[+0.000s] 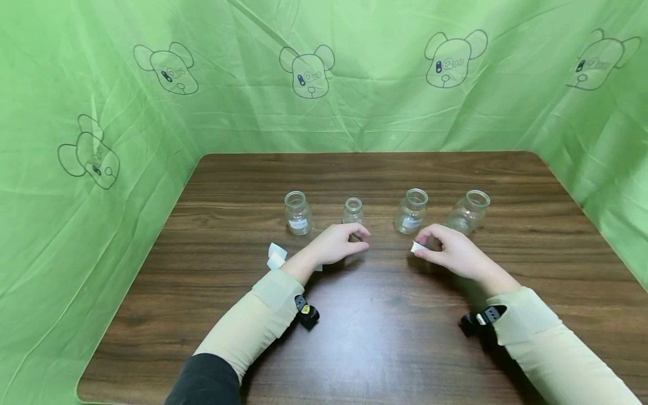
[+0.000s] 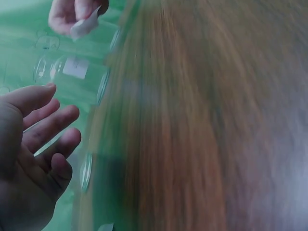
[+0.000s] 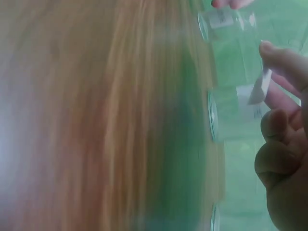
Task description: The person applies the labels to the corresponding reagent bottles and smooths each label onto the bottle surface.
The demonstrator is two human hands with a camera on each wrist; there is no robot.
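My right hand [image 1: 455,251] pinches a small white paper slip [image 1: 418,247] between thumb and fingers. It is just in front of the two right-hand glass jars: a clear jar with a white label [image 1: 411,211] and a jar [image 1: 468,212] on which no label shows. In the right wrist view the slip [image 3: 261,89] appears in front of a jar's side. My left hand [image 1: 338,243] holds nothing, its fingers loosely bent in front of the small jar [image 1: 352,208], whose lower part it hides. At far left stands another labelled jar [image 1: 297,212].
White paper slips [image 1: 276,256] lie on the brown wooden table [image 1: 364,354] by the left forearm, partly hidden by it. All the jars stand without lids in a row. A green cloth [image 1: 364,126] hangs behind and at both sides of the table.
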